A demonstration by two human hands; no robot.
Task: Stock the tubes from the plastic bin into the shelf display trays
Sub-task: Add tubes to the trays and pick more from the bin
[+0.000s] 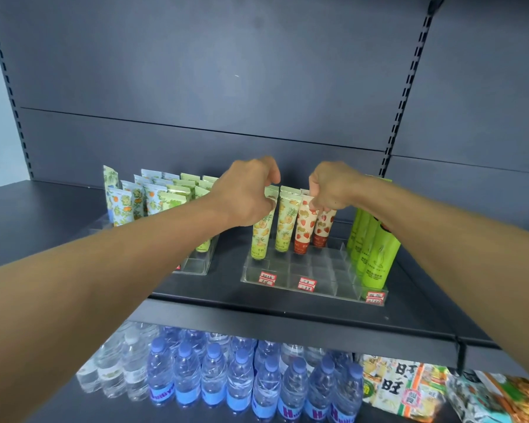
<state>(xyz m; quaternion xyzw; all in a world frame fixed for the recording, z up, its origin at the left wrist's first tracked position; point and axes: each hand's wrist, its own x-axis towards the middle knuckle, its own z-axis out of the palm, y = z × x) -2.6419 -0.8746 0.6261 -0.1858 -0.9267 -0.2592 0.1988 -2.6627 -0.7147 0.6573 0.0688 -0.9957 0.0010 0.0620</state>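
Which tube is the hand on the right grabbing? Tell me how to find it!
Look at the clear display tray in the middle of the dark shelf. Four tubes stand along its back, and the right hand pinches the top of the strawberry tube, third from the left. It has a red bottom, unlike the yellow pineapple tube beside it.

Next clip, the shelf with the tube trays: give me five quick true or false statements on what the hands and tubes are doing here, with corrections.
1. Both hands are at the tops of tubes standing in the right clear tray. True.
2. The right hand pinches a strawberry tube. True.
3. The left hand hangs idle below the shelf. False: it holds the top of a pineapple tube.
4. The green tubes lie flat. False: they stand at the tray's right end.
5. Water bottles stand on the shelf below. True.
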